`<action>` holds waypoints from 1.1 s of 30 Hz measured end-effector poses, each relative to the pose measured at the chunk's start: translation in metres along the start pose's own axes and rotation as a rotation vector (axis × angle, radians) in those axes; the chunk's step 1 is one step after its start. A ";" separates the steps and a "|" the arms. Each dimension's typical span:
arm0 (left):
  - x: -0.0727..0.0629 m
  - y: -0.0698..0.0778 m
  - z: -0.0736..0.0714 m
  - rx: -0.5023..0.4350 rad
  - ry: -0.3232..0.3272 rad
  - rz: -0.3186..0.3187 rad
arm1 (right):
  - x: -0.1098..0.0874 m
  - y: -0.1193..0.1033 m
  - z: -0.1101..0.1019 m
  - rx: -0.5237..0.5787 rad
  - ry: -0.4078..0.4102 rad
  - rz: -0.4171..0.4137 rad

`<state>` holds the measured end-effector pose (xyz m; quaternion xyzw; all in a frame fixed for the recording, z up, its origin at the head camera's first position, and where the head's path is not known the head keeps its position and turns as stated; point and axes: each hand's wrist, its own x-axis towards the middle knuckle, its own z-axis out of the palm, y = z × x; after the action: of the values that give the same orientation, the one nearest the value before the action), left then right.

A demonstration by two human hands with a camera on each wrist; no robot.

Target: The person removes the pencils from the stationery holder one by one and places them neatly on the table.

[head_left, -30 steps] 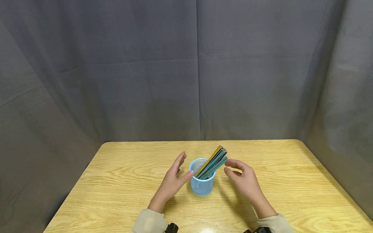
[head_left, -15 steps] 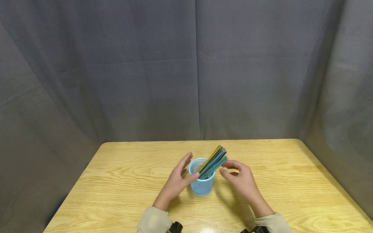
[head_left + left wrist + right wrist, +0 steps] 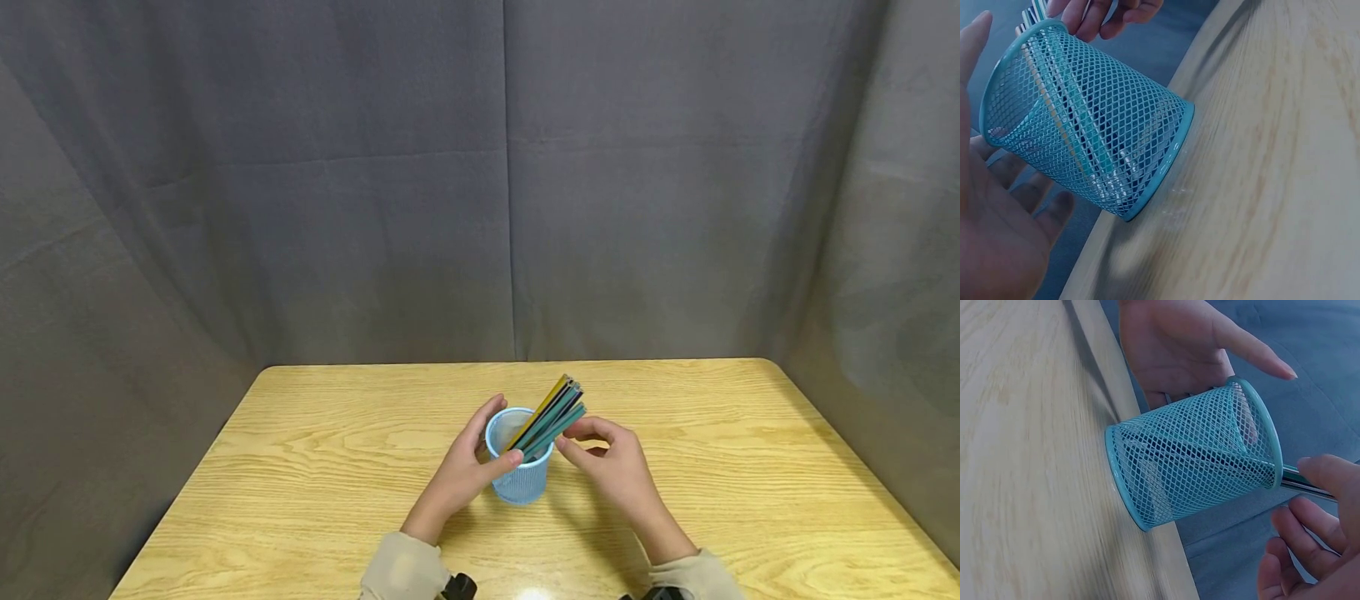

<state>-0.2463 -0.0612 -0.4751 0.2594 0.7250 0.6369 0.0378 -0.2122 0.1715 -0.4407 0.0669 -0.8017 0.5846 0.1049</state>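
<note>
A light blue mesh pencil holder (image 3: 521,485) stands upright on the table. Several pencils (image 3: 552,423), green, yellow and dark, lean in it towards the right, their upper ends above the rim. My left hand (image 3: 459,477) is spread around the holder's left side, thumb over the front rim; in the left wrist view its palm (image 3: 999,231) looks apart from the mesh (image 3: 1104,106). By the right rim is my right hand (image 3: 617,467), fingers loosely bent. In the right wrist view its thumb (image 3: 1329,472) lies close to the pencils (image 3: 1300,482); contact is unclear.
The light wood table (image 3: 315,467) extends to both sides of the holder. Behind it hangs a grey curtain (image 3: 375,250), and more grey cloth (image 3: 885,350) flanks the table on the right.
My left hand has moved right, closer around the holder. My right hand has come left, up to the rim and the pencils. The holder has stayed in place.
</note>
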 end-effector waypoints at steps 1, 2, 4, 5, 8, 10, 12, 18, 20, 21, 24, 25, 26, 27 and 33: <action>0.000 0.000 0.001 -0.004 -0.002 -0.001 | 0.000 0.000 0.001 -0.001 0.002 -0.001; 0.000 -0.001 0.001 -0.010 -0.006 0.003 | 0.000 0.000 0.001 -0.002 0.003 0.000; 0.000 -0.001 0.002 -0.022 -0.007 0.000 | -0.001 0.000 0.003 0.000 0.008 0.000; 0.000 0.000 0.003 -0.024 -0.010 0.000 | -0.001 0.000 0.003 0.003 0.010 -0.001; 0.000 0.000 0.005 -0.026 -0.012 -0.011 | -0.001 0.000 0.006 0.006 0.014 -0.003; -0.001 0.000 0.006 -0.018 -0.007 -0.021 | -0.001 0.000 0.007 0.004 0.015 -0.002; -0.001 0.000 0.006 -0.008 -0.002 -0.022 | -0.002 0.000 0.009 0.003 0.015 0.001; 0.001 -0.003 0.008 0.003 0.012 -0.014 | -0.002 0.000 0.012 0.029 0.023 0.002; 0.001 -0.004 0.009 -0.005 0.013 -0.014 | -0.002 0.002 0.013 0.032 0.031 -0.004; 0.001 -0.002 0.009 -0.013 0.011 -0.013 | -0.002 0.002 0.013 0.032 0.037 -0.004; 0.000 0.007 0.010 -0.027 0.007 -0.018 | -0.001 0.004 0.014 0.022 0.052 -0.008; -0.001 0.012 0.010 -0.030 0.003 -0.022 | -0.002 0.004 0.014 0.021 0.056 -0.008; -0.002 0.017 0.010 -0.033 -0.001 -0.026 | -0.001 0.004 0.014 0.020 0.059 -0.009; -0.003 0.022 0.011 -0.037 -0.004 -0.030 | -0.001 0.004 0.015 0.021 0.062 -0.005; -0.005 0.035 0.011 -0.020 0.000 -0.049 | -0.001 0.003 0.015 0.011 0.071 -0.015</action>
<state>-0.2265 -0.0518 -0.4459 0.2413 0.7248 0.6429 0.0559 -0.2130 0.1581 -0.4482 0.0526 -0.7938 0.5901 0.1373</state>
